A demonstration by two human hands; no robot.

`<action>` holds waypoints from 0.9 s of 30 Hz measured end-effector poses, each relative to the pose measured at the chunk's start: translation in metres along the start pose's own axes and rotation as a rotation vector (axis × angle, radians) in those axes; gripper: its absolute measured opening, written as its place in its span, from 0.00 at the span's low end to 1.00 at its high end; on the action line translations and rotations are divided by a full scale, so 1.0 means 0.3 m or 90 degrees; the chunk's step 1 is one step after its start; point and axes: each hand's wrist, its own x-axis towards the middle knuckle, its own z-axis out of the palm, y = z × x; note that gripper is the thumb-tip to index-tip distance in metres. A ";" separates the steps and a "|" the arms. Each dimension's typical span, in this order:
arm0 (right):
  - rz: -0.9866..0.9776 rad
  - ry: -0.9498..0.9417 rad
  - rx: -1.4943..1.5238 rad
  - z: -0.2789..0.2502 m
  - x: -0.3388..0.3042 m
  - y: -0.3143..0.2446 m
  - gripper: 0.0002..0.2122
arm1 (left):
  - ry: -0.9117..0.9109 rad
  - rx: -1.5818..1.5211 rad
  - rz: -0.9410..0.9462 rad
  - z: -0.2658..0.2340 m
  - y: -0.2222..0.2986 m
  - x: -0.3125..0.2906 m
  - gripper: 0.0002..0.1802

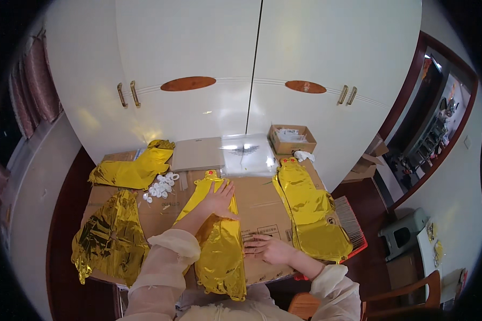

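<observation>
A flat gold foil balloon (219,262) lies lengthwise in front of me on a cardboard-covered table (257,200). My left hand (220,201) rests flat on its upper part, fingers spread. Beside its right edge, my right hand (269,249) lies on the cardboard with fingers stretched toward the foil. Another flat gold foil balloon (310,208) is on the right. On the left are a crumpled gold foil piece (112,235) and, farther back, a folded gold foil piece (128,170). A small heap of white rings or rolls (162,186) sits between them and the middle balloon.
Along the back lie grey-brown cardboard sheets (198,154), clear plastic bags (247,155) and a small open carton (293,140) with packets inside. White cabinet doors (198,43) rise behind. A red-edged tray of thin sticks (351,222), a grey stool (404,232) and a wooden chair (407,294) stand right.
</observation>
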 end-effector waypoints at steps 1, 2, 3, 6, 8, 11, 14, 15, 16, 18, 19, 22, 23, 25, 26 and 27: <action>0.003 0.002 0.001 0.002 0.000 -0.001 0.20 | 0.007 -0.017 0.000 0.014 -0.011 0.011 0.72; 0.005 0.003 0.002 0.003 0.000 0.000 0.20 | 0.015 -0.034 -0.001 0.028 -0.026 0.021 0.69; 0.007 0.008 0.007 0.003 -0.002 0.000 0.20 | 0.020 -0.052 0.001 0.029 -0.028 0.023 0.66; 0.013 0.013 0.022 0.004 -0.006 0.000 0.20 | 0.006 -0.023 -0.015 0.021 -0.026 0.043 0.57; 0.018 0.001 0.029 0.004 -0.008 0.001 0.19 | 0.023 -0.053 -0.018 0.031 -0.034 0.059 0.54; 0.029 0.007 0.063 -0.008 -0.004 -0.009 0.19 | 0.052 -0.067 -0.035 0.043 -0.054 0.081 0.49; 0.040 0.002 0.076 0.004 -0.010 -0.004 0.19 | 0.130 -0.062 -0.057 0.044 -0.064 0.096 0.46; 0.039 0.008 0.074 0.010 -0.013 -0.003 0.20 | 0.163 -0.060 -0.066 0.039 -0.064 0.097 0.45; 0.039 0.013 0.072 0.017 -0.015 -0.003 0.20 | 0.193 -0.046 -0.071 0.034 -0.064 0.100 0.45; 0.042 0.019 0.075 0.022 -0.017 -0.002 0.21 | 0.254 -0.020 -0.083 0.027 -0.066 0.101 0.45; 0.047 0.020 0.080 0.021 -0.016 -0.004 0.21 | 0.264 -0.003 -0.095 0.027 -0.071 0.105 0.45; 0.051 0.030 0.089 0.029 -0.018 -0.005 0.22 | 0.292 0.014 -0.123 0.026 -0.084 0.130 0.45; 0.051 0.035 0.091 0.035 -0.021 -0.007 0.23 | 0.296 -0.001 -0.129 0.027 -0.087 0.140 0.45; 0.058 0.037 0.106 0.037 -0.020 -0.009 0.24 | 0.317 -0.019 -0.155 0.036 -0.101 0.150 0.43; 0.061 0.038 0.114 0.039 -0.019 -0.011 0.24 | 0.334 -0.022 -0.171 0.040 -0.100 0.161 0.42; 0.065 0.049 0.118 0.049 -0.019 -0.011 0.25 | 0.350 -0.024 -0.189 0.042 -0.100 0.162 0.41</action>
